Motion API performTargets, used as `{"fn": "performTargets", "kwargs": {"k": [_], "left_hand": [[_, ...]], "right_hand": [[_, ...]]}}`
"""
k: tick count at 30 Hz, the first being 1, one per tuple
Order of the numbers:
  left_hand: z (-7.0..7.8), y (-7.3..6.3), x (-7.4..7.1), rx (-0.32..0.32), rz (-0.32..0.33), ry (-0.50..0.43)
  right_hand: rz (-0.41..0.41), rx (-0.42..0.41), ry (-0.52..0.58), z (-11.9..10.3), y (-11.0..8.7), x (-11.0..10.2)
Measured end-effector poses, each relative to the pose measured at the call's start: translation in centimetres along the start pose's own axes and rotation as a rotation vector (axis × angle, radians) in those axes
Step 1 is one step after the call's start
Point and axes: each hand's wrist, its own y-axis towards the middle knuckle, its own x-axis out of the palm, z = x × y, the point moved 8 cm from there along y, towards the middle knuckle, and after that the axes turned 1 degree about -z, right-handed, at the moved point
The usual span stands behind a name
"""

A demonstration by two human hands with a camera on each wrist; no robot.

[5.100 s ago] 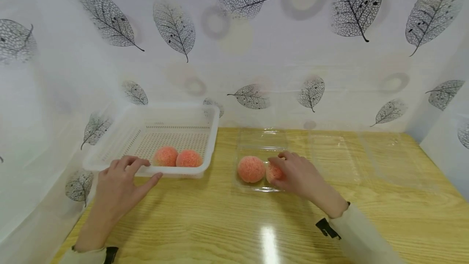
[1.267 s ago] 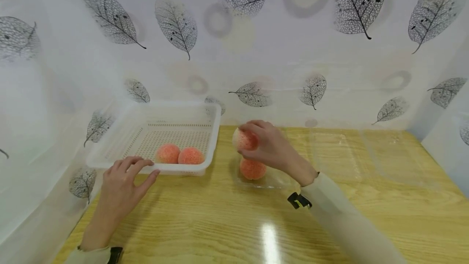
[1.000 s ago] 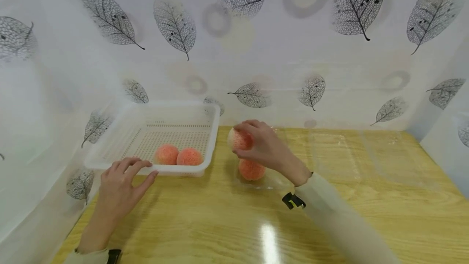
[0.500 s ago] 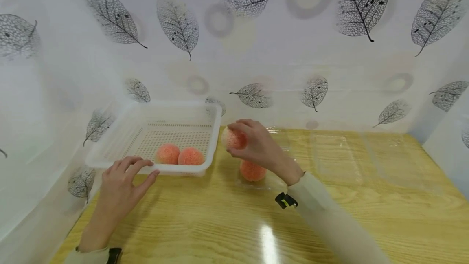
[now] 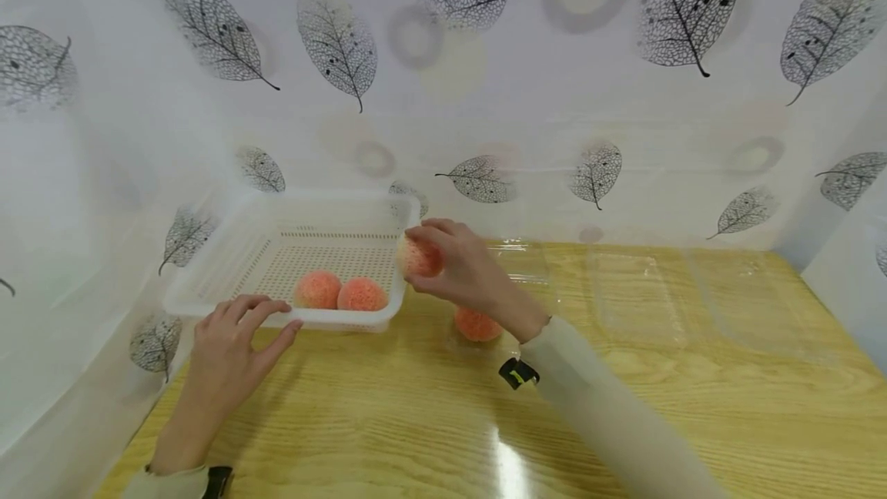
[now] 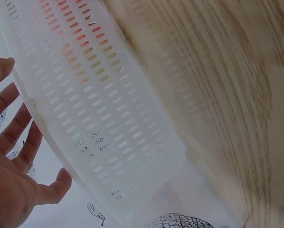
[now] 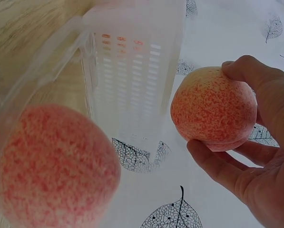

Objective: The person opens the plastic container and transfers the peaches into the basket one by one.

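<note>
In the head view my right hand (image 5: 460, 264) holds a pink-orange peach (image 5: 420, 255) at the right rim of a white perforated basket (image 5: 398, 283). The right wrist view shows thumb and fingers curled round this peach (image 7: 213, 109), its pale end pointing up. My left hand (image 5: 229, 349) rests at the basket's front rim with relaxed, spread fingers. In the left wrist view the fingers (image 6: 25, 137) lie along that rim. Inside the basket, by the front wall, sit two peaches, a left one (image 5: 318, 290) and a right one (image 5: 362, 295). Another peach (image 5: 478, 324) lies in a clear plastic clamshell (image 5: 520, 268), partly behind my right wrist.
Further right on the wood-grain table (image 5: 388, 414) lie more clear plastic containers, one nearer (image 5: 634, 291) and one farther (image 5: 751, 299). A white leaf-print sheet (image 5: 513, 129) stands behind the table and along its sides.
The right hand has lifted a peach from the right side of the clamshell and carried it left to the basket's right rim. The left hand stays at the basket's front rim.
</note>
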Motion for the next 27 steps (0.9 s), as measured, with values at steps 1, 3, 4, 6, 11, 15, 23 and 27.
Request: {"fn": "performTargets", "kwargs": {"k": [1, 3, 4, 6, 11, 15, 23, 27], "left_hand": [[0.0, 0.0, 0.0, -0.004, -0.002, -0.001], [-0.1, 0.0, 0.1, -0.006, -0.003, -0.002], [-0.1, 0.1, 0.1, -0.006, -0.003, 0.000], [0.0, 0.1, 0.1, -0.003, -0.002, 0.002], [0.0, 0.1, 0.0, -0.003, 0.005, 0.006], [0.1, 0.1, 0.1, -0.006, 0.007, 0.004], [0.0, 0.1, 0.0, -0.018, 0.005, -0.008], [0.0, 0.1, 0.0, -0.014, 0.010, -0.003]], "right_hand": [[-0.003, -0.001, 0.001, -0.1, 0.1, 0.2], [-0.011, -0.003, 0.007, -0.2, 0.4, 0.5], [-0.015, -0.004, 0.008, -0.3, 0.5, 0.6], [-0.027, -0.005, 0.016, -0.4, 0.7, 1.0], [-0.048, -0.023, 0.006, -0.8, 1.6, 1.7], [-0.061, -0.039, -0.008, -0.9, 2.4, 2.3], [-0.115, -0.050, -0.004, -0.6, 4.3, 4.1], [-0.160, -0.066, -0.006, -0.9, 5.0, 5.0]]}}
